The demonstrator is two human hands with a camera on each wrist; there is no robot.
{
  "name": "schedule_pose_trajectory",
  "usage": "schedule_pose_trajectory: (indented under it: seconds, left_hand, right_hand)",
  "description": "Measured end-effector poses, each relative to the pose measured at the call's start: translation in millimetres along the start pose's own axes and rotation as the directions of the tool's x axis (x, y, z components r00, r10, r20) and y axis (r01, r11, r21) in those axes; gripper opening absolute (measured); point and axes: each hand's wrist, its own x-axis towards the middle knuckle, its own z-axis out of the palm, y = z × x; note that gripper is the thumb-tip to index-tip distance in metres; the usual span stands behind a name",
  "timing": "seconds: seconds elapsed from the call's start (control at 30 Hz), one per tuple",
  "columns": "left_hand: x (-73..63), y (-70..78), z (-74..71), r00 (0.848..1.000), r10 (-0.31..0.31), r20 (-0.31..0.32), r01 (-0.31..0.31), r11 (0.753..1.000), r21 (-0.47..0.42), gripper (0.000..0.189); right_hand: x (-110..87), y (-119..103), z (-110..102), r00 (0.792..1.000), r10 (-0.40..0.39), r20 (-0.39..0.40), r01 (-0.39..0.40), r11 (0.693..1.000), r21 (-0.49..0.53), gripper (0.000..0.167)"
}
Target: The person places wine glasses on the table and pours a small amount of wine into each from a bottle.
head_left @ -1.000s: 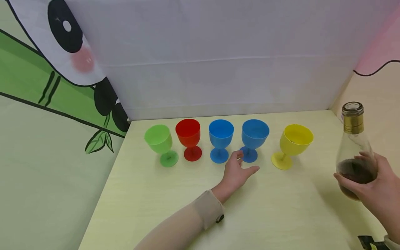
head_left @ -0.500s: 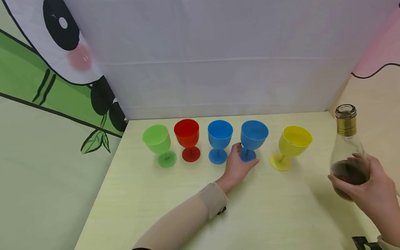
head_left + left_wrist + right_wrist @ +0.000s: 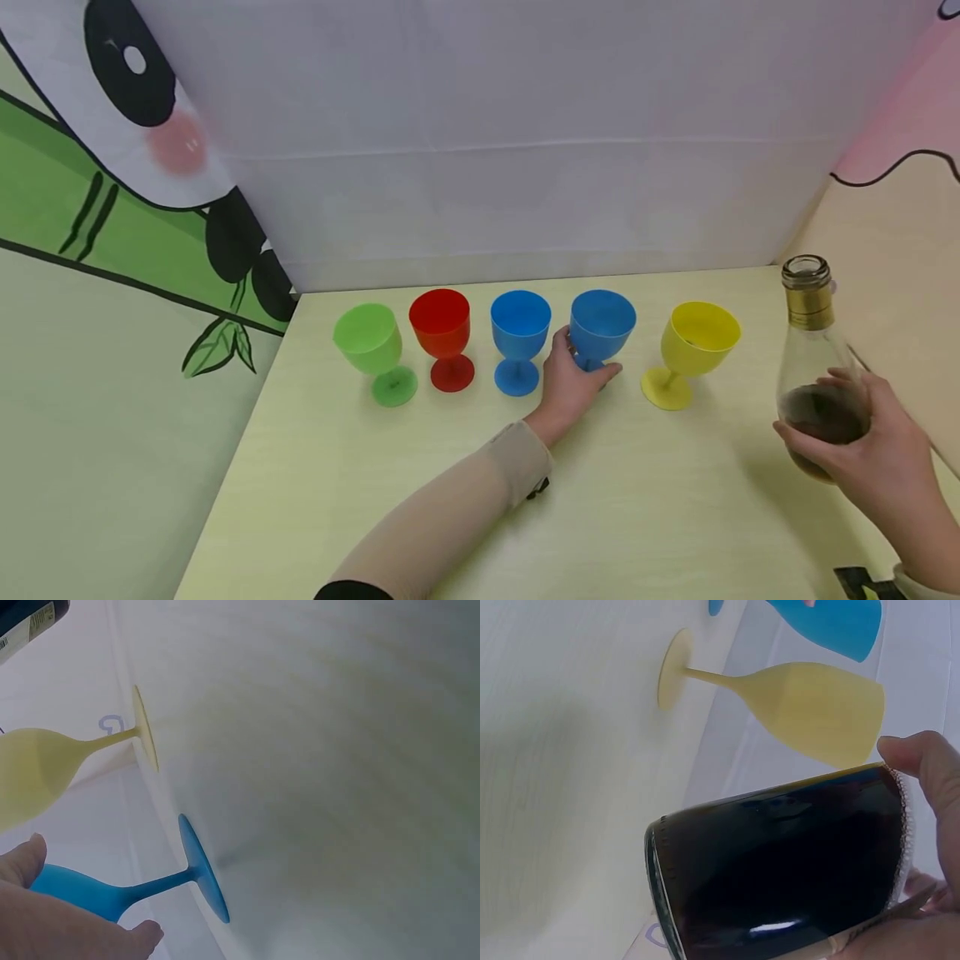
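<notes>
L hand (image 3: pixel 572 387) curled round stem of blue goblet (image 3: pixel 602 323), thumb on bowl's left side, fingers at foot; goblet upright on table (image 3: pixel 450 492). Landmark = that goblet: 2nd blue (image 3: pixel 519 333) just left, then red (image 3: pixel 442 329), green (image 3: pixel 367 343); yellow (image 3: pixel 693 343) just right. R hand (image 3: pixel 870 450) far right, fingers wrapped round bottle (image 3: pixel 817 367), dark liquid low in it, neck open, base off table.
</notes>
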Motion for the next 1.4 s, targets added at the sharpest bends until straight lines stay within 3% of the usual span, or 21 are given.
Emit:
schedule_pose_trajectory:
  seconds: [0.53,1.07,1.4]
  left_hand:
    - [5.0,1.5,-4.1,0.998,0.059,-0.03,-0.059,0.998,-0.01,0.081]
    - [-24.1,11.8,-8.1,0.99,0.052,0.129,-0.053,0.999,0.005,0.083]
    - [-37.4,16.6,-17.4,0.98,0.09,0.179,-0.089,0.996,-0.013,0.083]
  right_hand:
    - [1.4,1,5,0.997,-0.075,-0.025,0.075,0.997,0.004,0.092]
    - [-0.7,9,5,0.991,-0.123,-0.057,0.122,0.992,-0.012,0.091]
    - [-3.0,13,2,0.989,-0.151,0.003,0.151,0.987,-0.054,0.093]
